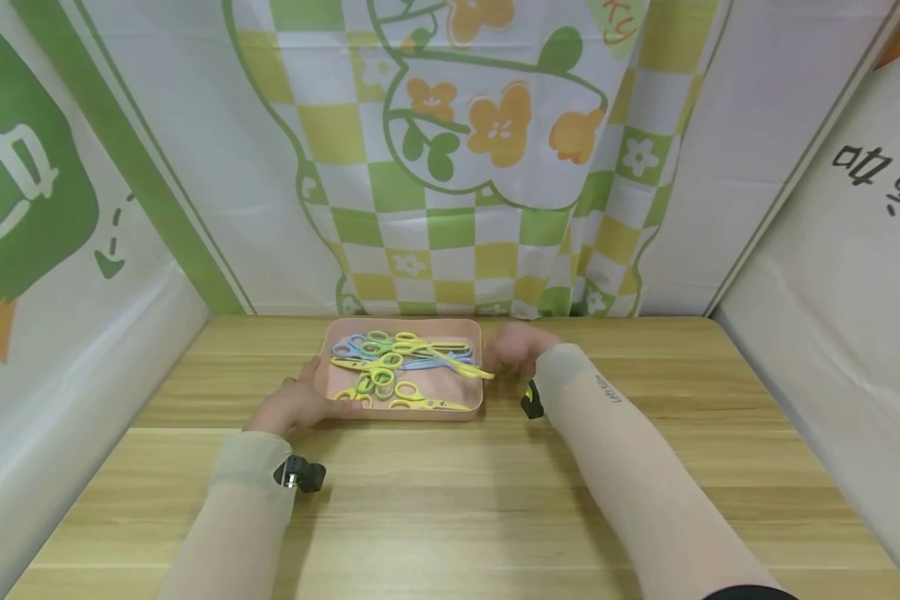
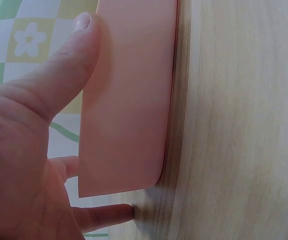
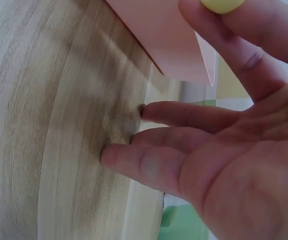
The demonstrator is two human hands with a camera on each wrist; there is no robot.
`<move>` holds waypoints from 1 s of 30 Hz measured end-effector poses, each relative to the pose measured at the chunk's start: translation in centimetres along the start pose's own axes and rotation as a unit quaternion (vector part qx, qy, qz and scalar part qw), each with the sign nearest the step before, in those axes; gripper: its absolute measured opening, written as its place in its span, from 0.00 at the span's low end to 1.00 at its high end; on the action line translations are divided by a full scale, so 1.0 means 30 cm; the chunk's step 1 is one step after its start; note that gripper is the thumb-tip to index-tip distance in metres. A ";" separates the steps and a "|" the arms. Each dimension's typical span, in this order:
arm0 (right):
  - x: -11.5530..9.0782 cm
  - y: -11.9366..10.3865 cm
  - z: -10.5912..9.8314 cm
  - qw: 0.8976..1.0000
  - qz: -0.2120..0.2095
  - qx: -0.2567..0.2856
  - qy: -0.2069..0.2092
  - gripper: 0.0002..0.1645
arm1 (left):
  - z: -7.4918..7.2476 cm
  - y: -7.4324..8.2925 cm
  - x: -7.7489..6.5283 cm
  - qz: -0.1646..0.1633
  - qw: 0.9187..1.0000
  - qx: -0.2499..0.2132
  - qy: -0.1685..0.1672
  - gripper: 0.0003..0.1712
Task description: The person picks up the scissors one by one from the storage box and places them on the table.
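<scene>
A shallow pink tray (image 1: pixel 450 414) stands on the wooden table and holds several small scissors with yellow, green and blue handles. My left hand (image 1: pixel 296 404) spans its front left corner: the thumb lies along the front wall and straight fingers reach along the left side, one fingertip down on the table in the left wrist view. Beside the tray's right wall, my right hand (image 1: pixel 521 346) pinches yellow scissors (image 1: pixel 480 372) between thumb and index finger. Only a bit of yellow (image 3: pixel 223 4) shows at those fingertips in the right wrist view; the other fingers extend toward the table.
A patterned curtain (image 1: pixel 450 250) hangs right behind the tray at the table's back edge. Printed cloth walls stand at left and right. Bare wood (image 1: pixel 420 500) lies in front of the tray between the two forearms.
</scene>
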State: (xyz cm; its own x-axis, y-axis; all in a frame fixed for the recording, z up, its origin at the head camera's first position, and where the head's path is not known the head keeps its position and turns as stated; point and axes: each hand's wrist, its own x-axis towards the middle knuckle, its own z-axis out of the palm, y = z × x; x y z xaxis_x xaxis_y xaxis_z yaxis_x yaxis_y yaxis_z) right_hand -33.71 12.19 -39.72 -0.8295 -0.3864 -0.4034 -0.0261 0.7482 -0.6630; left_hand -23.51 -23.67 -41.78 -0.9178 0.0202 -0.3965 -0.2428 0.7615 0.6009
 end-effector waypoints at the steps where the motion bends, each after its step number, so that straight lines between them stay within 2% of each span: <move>1: 0.001 0.003 0.000 1.000 -0.003 0.004 -0.002 0.12 | 0.001 0.000 0.000 -0.001 1.000 -0.002 0.000 0.80; 12: -0.009 0.054 -0.037 0.995 -0.085 -0.055 -0.023 0.15 | -0.001 0.000 0.002 0.004 1.000 0.002 0.000 0.80; 15: -0.016 0.081 -0.050 0.994 -0.091 -0.051 -0.020 0.15 | 0.001 -0.002 0.003 0.005 1.000 0.004 0.001 0.80; 19: -0.021 0.118 -0.062 0.997 -0.076 0.005 -0.011 0.14 | 0.002 -0.004 0.008 0.006 1.000 0.016 0.001 0.80; 20: -0.024 0.127 -0.065 0.997 -0.067 0.036 -0.012 0.14 | 0.002 -0.004 0.010 0.008 1.000 0.020 0.001 0.80; 23: -0.035 0.151 -0.074 0.994 -0.055 0.090 -0.016 0.13 | 0.003 -0.006 0.013 0.010 1.000 0.024 0.001 0.80; 26: -0.052 0.176 -0.089 0.984 -0.022 0.171 -0.034 0.12 | 0.002 -0.005 0.012 0.009 1.000 0.021 0.001 0.80; 28: -0.064 0.194 -0.104 0.975 -0.006 0.213 -0.063 0.11 | 0.000 -0.006 0.012 0.006 1.000 0.019 0.000 0.80; 30: -0.080 0.209 -0.124 0.968 0.008 0.233 -0.097 0.08 | -0.001 -0.006 0.012 0.005 1.000 0.018 -0.001 0.80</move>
State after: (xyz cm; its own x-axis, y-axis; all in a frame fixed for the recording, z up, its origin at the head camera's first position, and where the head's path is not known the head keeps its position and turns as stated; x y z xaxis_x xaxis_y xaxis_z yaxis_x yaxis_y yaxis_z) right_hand -33.97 19.81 -40.56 -0.7063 -0.5038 -0.4973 0.2783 0.4484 -0.8494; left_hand -23.81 -23.81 -42.01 -0.9195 0.0297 -0.3921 -0.2217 0.7843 0.5794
